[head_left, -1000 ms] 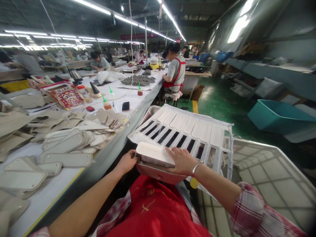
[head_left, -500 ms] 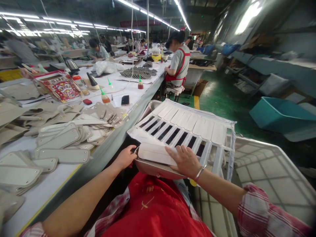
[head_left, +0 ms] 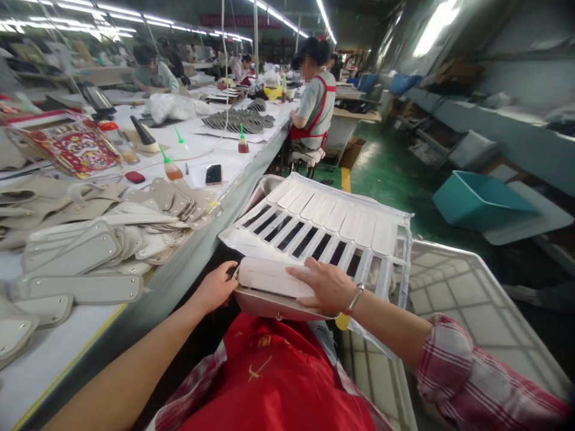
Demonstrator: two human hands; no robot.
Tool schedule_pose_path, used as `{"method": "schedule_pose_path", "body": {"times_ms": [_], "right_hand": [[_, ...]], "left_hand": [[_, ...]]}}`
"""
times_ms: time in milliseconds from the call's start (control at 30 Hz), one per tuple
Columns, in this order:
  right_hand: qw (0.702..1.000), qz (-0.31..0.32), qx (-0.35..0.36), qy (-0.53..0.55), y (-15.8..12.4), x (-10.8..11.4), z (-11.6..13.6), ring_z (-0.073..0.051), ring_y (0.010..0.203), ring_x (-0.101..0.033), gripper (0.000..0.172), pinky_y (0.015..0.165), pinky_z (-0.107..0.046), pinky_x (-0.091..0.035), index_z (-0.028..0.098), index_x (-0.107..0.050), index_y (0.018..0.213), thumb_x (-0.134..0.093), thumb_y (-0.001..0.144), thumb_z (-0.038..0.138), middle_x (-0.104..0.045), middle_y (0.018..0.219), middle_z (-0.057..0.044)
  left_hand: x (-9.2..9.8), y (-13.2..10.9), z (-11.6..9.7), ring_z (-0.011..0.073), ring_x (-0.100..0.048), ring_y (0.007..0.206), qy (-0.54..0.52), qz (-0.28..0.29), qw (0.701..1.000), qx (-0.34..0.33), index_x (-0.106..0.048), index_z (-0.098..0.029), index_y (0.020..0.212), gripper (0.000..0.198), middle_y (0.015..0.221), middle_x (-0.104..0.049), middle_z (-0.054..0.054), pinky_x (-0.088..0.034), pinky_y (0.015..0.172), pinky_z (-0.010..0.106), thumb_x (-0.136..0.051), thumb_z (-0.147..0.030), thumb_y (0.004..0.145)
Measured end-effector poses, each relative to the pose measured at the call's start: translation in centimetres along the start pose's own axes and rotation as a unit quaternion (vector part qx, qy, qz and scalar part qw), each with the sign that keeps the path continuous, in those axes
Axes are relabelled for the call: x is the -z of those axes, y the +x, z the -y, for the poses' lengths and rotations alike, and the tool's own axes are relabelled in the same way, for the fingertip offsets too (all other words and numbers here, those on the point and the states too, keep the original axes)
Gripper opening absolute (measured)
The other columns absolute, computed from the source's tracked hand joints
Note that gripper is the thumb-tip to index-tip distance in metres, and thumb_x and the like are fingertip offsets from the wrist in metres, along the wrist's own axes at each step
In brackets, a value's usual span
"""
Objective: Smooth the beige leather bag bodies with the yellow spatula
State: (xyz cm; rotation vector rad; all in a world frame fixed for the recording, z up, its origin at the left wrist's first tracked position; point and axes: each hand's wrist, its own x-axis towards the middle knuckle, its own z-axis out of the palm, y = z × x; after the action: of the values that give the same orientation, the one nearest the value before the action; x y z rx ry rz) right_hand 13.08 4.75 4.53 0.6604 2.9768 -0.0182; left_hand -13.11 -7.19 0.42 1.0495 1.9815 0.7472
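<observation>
In front of my red apron lies a beige bag-like piece (head_left: pixel 265 305) with a small metal stud and a smooth white panel (head_left: pixel 260 274) along its top. My left hand (head_left: pixel 219 286) is closed at its left end, thumb and fingers pinching the edge by a small metal ring. Across the right part of the panel rests my right hand (head_left: pixel 321 286), fingers stretched out and apart. Just beyond is a slotted white rack (head_left: pixel 296 236) bearing a row of white rounded strips (head_left: pixel 335 212). The undersides of both hands are hidden.
A long table (head_left: pixel 179 311) on the left bears piled pale strips with metal eyelets (head_left: pixel 72 245), a phone (head_left: pixel 214 174) and green-tipped glue bottles (head_left: pixel 171 167). A plastic crate (head_left: pixel 449 257) stands to the right, a teal bin (head_left: pixel 480 200) farther off. A co-worker (head_left: pixel 314 108) sits ahead.
The whole view has shifted, so the table and rack appear farther left. Both hands keep nearly the same places on the beige piece and panel.
</observation>
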Motion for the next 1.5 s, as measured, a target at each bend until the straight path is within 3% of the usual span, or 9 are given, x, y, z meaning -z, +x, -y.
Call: {"method": "schedule_pose_path", "body": {"times_ms": [400, 600, 767, 1033, 1167, 1233, 1367, 1433, 1500], "right_hand": [[0.987, 0.013, 0.031, 0.16, 0.0, 0.2, -2.2, -0.018, 0.079, -0.054, 0.076, 0.07, -0.03, -0.042, 0.026, -0.036, 0.134, -0.059, 0.069, 0.055, -0.049, 0.099, -0.007], [0.996, 0.027, 0.053, 0.059, -1.2, 0.2, -1.2, -0.019, 0.072, -0.054, 0.075, 0.062, -0.03, -0.04, 0.03, -0.033, 0.136, -0.056, 0.07, 0.056, -0.049, 0.103, -0.009], [0.996, 0.048, 0.074, 0.001, 0.0, -0.1, -1.5, -0.021, 0.072, -0.056, 0.074, 0.062, -0.031, -0.04, 0.033, -0.031, 0.137, -0.054, 0.071, 0.058, -0.052, 0.103, -0.01], [0.995, 0.042, 0.057, -0.064, -0.5, -0.2, 0.9, -0.024, 0.073, -0.057, 0.075, 0.057, -0.031, -0.041, 0.026, -0.033, 0.136, -0.056, 0.072, 0.056, -0.053, 0.104, -0.013], [0.995, 0.064, 0.049, -0.054, 0.0, 0.0, 1.7, -0.023, 0.071, -0.059, 0.075, 0.055, -0.03, -0.042, 0.027, -0.034, 0.135, -0.057, 0.07, 0.057, -0.053, 0.104, -0.013], [0.994, 0.085, 0.055, -0.048, 1.0, 0.1, 1.5, -0.024, 0.072, -0.06, 0.074, 0.055, -0.031, -0.043, 0.028, -0.036, 0.134, -0.057, 0.069, 0.058, -0.053, 0.105, -0.013], [0.989, 0.13, 0.06, -0.032, 2.3, 0.1, 1.0, -0.027, 0.077, -0.061, 0.076, 0.06, -0.035, -0.045, 0.031, -0.032, 0.135, -0.055, 0.069, 0.061, -0.052, 0.111, -0.015], [0.989, 0.139, 0.053, -0.016, 2.3, 0.2, 1.0, -0.028, 0.079, -0.061, 0.075, 0.062, -0.036, -0.046, 0.032, -0.03, 0.136, -0.052, 0.07, 0.062, -0.052, 0.111, -0.015], [0.989, 0.142, 0.038, 0.004, 2.1, 0.4, 1.0, -0.029, 0.082, -0.061, 0.075, 0.064, -0.037, -0.047, 0.034, -0.031, 0.136, -0.053, 0.07, 0.062, -0.052, 0.11, -0.014]], "left_hand": [[0.2, 0.4, 0.4, 0.012, -0.051, 0.04, -0.023, 0.023, 0.999, -0.002, -0.043, -0.02, 0.126, 0.057, 0.063, -0.06, -0.001, -0.038, 0.035, 0.018, -0.049, -0.018, 0.069], [-0.1, 0.7, 0.8, 0.0113, -0.049, 0.04, -0.057, 0.023, 0.998, 0.001, -0.044, -0.02, 0.125, 0.052, 0.058, -0.058, -0.002, -0.037, 0.036, 0.019, -0.049, -0.023, 0.074], [0.1, 0.6, 0.7, 0.0114, -0.051, 0.042, -0.041, 0.016, 0.999, -0.022, -0.043, -0.019, 0.127, 0.055, 0.062, -0.06, -0.001, -0.039, 0.038, 0.019, -0.05, -0.024, 0.073], [0.6, 0.0, -0.5, 0.0115, -0.049, 0.042, -0.014, 0.036, 0.999, -0.016, -0.038, -0.02, 0.131, 0.062, 0.057, -0.054, -0.003, -0.037, 0.038, 0.019, -0.047, -0.019, 0.07], [0.9, 0.2, -1.3, 0.0149, -0.053, 0.046, 0.081, 0.021, 0.995, -0.053, -0.038, -0.02, 0.131, 0.06, 0.058, -0.056, -0.002, -0.041, 0.048, 0.024, -0.046, -0.018, 0.072], [1.2, 0.2, -1.8, 0.0203, -0.059, 0.06, 0.203, -0.01, 0.975, -0.085, -0.038, -0.019, 0.132, 0.061, 0.066, -0.06, 0.003, -0.043, 0.06, 0.029, -0.045, -0.015, 0.072], [0.9, -0.6, -3.9, 0.0295, -0.059, 0.08, 0.405, -0.017, 0.903, -0.144, -0.033, -0.012, 0.135, 0.061, 0.085, -0.063, 0.014, -0.042, 0.073, 0.04, -0.041, -0.012, 0.075], [0.1, -1.3, -5.2, 0.0295, -0.055, 0.094, 0.417, 0.001, 0.873, -0.253, -0.04, -0.014, 0.13, 0.051, 0.1, -0.059, 0.015, -0.04, 0.083, 0.042, -0.042, -0.015, 0.079], [-1.2, -2.0, -6.1, 0.0279, -0.05, 0.1, 0.406, 0.065, 0.835, -0.364, -0.051, -0.018, 0.119, 0.039, 0.108, -0.056, 0.013, -0.039, 0.087, 0.041, -0.047, -0.027, 0.081]]}}
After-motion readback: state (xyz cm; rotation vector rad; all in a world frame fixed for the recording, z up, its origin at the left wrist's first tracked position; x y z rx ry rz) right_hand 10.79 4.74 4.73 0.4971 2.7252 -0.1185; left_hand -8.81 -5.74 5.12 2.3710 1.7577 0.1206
